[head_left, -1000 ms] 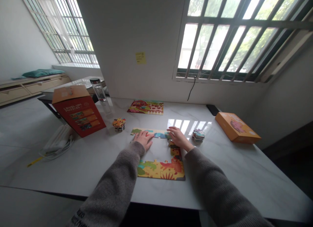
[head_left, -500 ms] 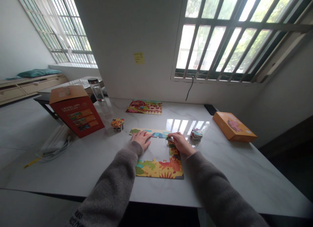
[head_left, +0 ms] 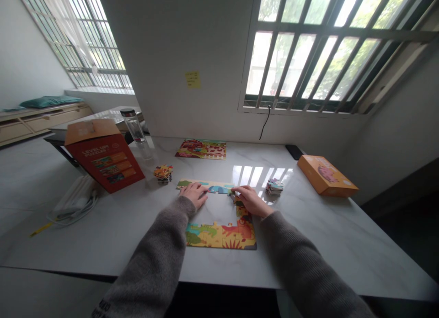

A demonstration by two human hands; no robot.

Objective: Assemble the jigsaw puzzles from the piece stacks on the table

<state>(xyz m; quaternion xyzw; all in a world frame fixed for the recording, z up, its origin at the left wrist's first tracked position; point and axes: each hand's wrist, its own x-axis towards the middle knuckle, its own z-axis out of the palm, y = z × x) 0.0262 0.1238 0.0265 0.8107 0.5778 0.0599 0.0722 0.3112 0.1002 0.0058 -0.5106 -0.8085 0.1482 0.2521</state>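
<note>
A partly assembled jigsaw puzzle (head_left: 222, 235) lies on the table as a frame of joined pieces around bare tabletop, with an orange animal and a green crocodile along its near side. My left hand (head_left: 194, 194) rests flat on the upper left of the frame, fingers spread. At the far right corner, my right hand (head_left: 253, 202) has its fingers closed on a small puzzle piece (head_left: 233, 197), mostly covered by the fingertips. A stack of loose pieces (head_left: 163, 173) stands to the left, and another stack (head_left: 274, 187) to the right.
A finished puzzle with a barn (head_left: 202, 150) lies near the wall. An orange box (head_left: 325, 175) and a black phone (head_left: 294, 152) are at the right. To the left stand a red puzzle box (head_left: 106, 160), a glass bottle (head_left: 133, 127) and a white power strip (head_left: 73, 197) with its cable.
Both hands have shifted slightly left, and the top strip of the puzzle has slid a little left with them. The view has also moved slightly.
</note>
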